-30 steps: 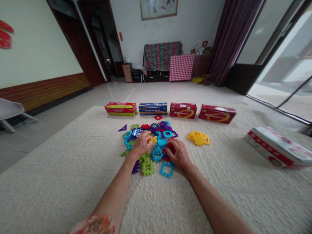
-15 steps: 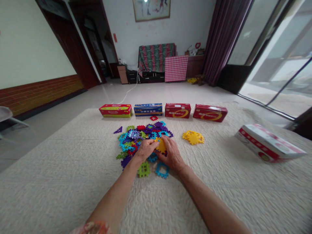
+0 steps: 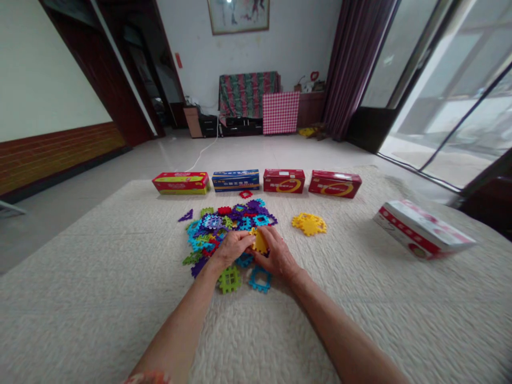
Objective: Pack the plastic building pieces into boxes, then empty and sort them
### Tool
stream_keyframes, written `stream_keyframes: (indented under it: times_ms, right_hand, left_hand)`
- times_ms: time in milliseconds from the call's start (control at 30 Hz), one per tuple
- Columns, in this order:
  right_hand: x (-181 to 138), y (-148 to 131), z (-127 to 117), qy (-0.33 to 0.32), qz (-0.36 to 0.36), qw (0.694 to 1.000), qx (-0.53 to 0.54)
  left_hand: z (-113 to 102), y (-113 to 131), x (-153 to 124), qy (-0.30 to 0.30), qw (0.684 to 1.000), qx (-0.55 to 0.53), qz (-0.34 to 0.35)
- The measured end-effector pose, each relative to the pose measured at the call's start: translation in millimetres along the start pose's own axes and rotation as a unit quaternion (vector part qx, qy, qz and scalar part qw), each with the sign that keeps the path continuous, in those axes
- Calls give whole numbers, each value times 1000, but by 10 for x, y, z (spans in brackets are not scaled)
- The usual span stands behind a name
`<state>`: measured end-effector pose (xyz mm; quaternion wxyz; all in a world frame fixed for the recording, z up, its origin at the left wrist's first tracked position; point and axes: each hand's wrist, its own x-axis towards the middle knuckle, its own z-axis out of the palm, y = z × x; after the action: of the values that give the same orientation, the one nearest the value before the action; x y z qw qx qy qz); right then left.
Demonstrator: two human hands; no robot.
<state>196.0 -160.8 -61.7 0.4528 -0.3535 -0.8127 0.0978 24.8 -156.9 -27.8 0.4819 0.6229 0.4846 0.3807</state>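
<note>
Between my hands, just above the near part of the pile, is a yellow plastic building piece (image 3: 260, 242) with toothed edges. My left hand (image 3: 232, 247) pinches its left side with thumb and fingers. From the right, my right hand (image 3: 277, 255) grips the same piece, fingers over its top edge and thumb below. Under and behind them spreads a heap of interlocking pieces (image 3: 214, 222) in purple, blue, green and red. A green lattice piece (image 3: 229, 280) and a blue square frame piece (image 3: 260, 279) lie nearest to me. Several yellow pieces (image 3: 309, 224) form a separate small pile at the right.
Along the far side stand a red-and-green box (image 3: 181, 183), a blue box (image 3: 236, 181) and two dark red boxes (image 3: 284, 181). A white-and-red box (image 3: 424, 229) sits at the right. A small red piece (image 3: 246, 194) and a purple triangle (image 3: 186, 215) lie apart on the quilted cover (image 3: 132, 256).
The view has turned slightly to the right, so everything appears shifted left. Both hands keep hold of the yellow piece, which looks slightly more tilted.
</note>
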Motion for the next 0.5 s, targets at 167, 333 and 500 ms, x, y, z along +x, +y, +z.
stream_keyframes:
  times_ms: [167,333,500]
  right_hand:
    - [41,388,-281,117,51,985,-112]
    - [-37,898,-679,217,159,933,-239]
    - [-87,977,-782,235,176,914,-280]
  left_hand:
    - [-139,-39,36,152,982,111,15]
    - [-306,-133,86,253,946,197,43]
    - [-559,-169,65,331,903,274,27]
